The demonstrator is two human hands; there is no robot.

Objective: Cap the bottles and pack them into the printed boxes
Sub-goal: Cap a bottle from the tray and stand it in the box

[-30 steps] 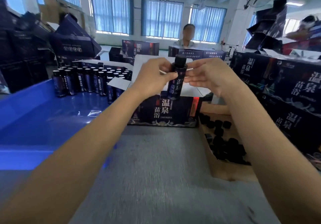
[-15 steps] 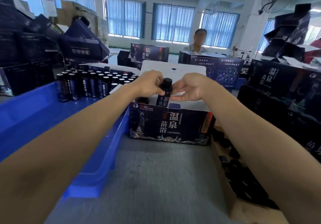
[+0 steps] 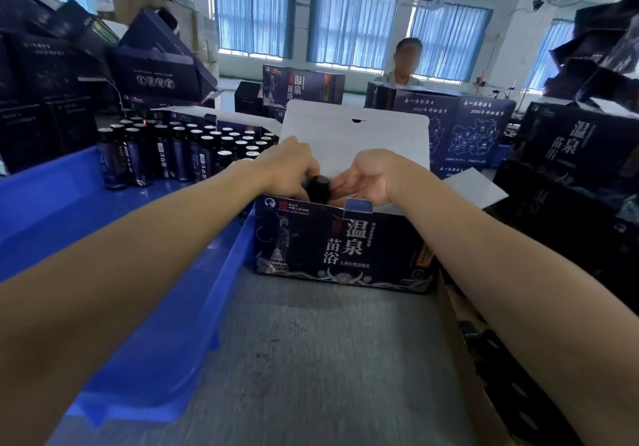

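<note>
Your left grip (image 3: 290, 167) and right grip (image 3: 375, 179) are both pinching the capped bottle (image 3: 316, 188) between them, apparently at its top. It is sitting mostly inside the open printed box (image 3: 339, 245) directly beneath both grips.

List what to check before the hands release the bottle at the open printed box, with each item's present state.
1. Bottle capped: its black top shows between the hands; ok.
2. Grip: left hand and right hand both hold the bottle's top; ok.
3. Printed box open: its white lid flap stands up behind the hands; ok.
4. Bottle seated in the box: its body is hidden behind the front wall; cannot tell.
5. Free slot beside it: the box interior is hidden; cannot tell.
6. Next supply: uncapped bottles stand in the blue tray; ok.
</note>
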